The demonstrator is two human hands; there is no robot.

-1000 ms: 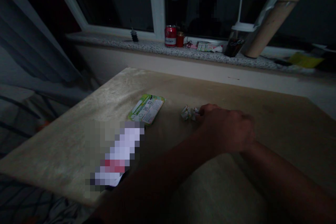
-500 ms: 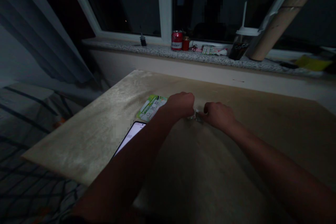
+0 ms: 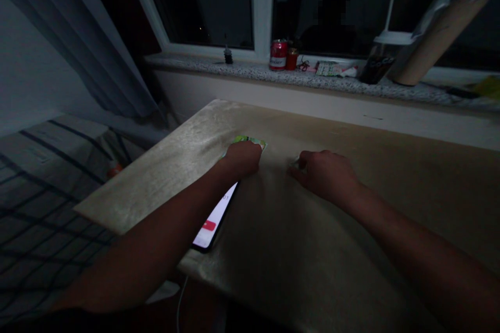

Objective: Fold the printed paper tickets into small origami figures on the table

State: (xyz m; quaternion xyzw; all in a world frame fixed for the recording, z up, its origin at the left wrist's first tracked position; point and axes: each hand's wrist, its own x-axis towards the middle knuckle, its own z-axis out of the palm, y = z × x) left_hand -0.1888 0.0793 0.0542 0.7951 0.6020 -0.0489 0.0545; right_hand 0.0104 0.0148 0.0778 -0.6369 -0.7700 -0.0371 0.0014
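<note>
Both hands lie curled on the tabletop (image 3: 351,250): left hand (image 3: 242,158) covers the green packet (image 3: 252,141), pinning it; right hand (image 3: 326,174) pinches a small wrapper (image 3: 295,163) beside the packet.

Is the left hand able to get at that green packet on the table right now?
Probably yes. The left hand already lies over the green packet, covering most of it, so only a far edge shows. Nothing stands between them. The right hand is off to the side, and the phone lies nearer the table edge.
</note>
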